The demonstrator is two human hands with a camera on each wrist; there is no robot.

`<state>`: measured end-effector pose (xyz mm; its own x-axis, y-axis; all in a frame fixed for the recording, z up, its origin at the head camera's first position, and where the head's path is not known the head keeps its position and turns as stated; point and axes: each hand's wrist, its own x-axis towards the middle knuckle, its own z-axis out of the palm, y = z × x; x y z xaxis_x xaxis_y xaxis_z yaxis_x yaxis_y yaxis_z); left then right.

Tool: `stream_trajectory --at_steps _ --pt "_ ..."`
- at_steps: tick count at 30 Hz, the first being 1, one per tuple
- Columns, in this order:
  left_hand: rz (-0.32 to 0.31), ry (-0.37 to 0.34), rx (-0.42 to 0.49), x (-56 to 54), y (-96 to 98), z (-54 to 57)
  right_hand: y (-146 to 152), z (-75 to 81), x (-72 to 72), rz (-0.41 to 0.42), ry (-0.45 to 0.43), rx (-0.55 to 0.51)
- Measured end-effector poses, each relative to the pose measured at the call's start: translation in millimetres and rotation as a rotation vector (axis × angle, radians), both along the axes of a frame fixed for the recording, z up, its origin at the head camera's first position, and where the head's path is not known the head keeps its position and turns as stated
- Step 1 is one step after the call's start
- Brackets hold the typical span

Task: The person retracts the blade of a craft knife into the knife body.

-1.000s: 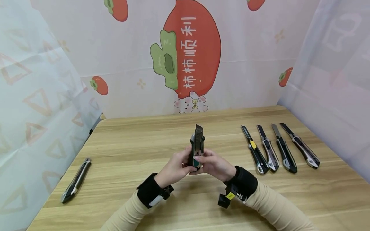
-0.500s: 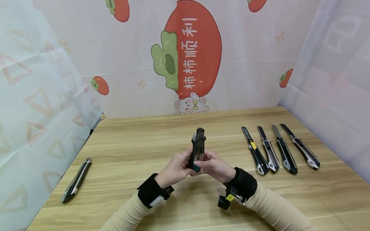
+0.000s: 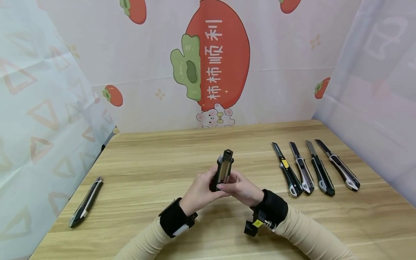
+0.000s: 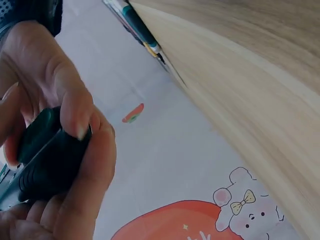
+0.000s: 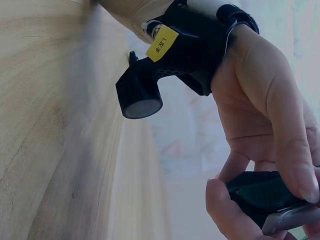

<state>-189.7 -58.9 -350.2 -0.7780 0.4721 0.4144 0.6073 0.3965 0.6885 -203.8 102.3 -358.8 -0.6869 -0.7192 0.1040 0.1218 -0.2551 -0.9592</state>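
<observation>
Both my hands raise a dark green and metal utility knife above the middle of the table, its front end pointing up and away. No blade stands out at that end. My left hand grips the handle from the left, most of its fingers hidden behind it. From the other side my right hand holds the lower end, thumb across the front. The left wrist view shows the right hand with its thumb on the dark green knife end. In the right wrist view, the left hand pinches the knife body.
A black and grey utility knife lies at the left of the wooden table. Several more lie in a row at the right, blades out, among them one with a yellow slider. A printed cloth hangs behind the table.
The slanted blade tip that stood at the knife's top no longer shows. The knife's upper end sits lower and leans slightly right. My left hand has shifted a little to the right.
</observation>
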Motion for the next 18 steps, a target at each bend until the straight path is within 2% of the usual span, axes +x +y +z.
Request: stream_trajectory --at_steps 3,5,9,12,15,18 --pt "0.066 0.025 -0.032 0.9 2.1 -2.2 -1.4 -0.3 0.1 0.007 0.0 0.011" --pt "0.09 0.034 -0.055 1.1 2.2 -3.1 -2.1 -0.1 0.0 -0.015 0.056 0.057" --pt "0.14 0.089 -0.101 0.2 -0.1 -3.2 -3.0 3.2 -1.3 -0.187 0.336 0.215" --pt "0.178 0.097 -0.104 -0.8 -2.4 -1.8 -2.2 7.2 -2.6 -0.349 0.481 0.277" --pt "0.229 0.094 -0.109 -1.4 -3.4 -0.4 -0.3 10.2 -3.5 -0.421 0.451 0.233" --pt "0.301 0.171 -0.178 -0.5 -2.0 -0.4 0.8 10.4 -4.7 -0.453 0.366 0.182"
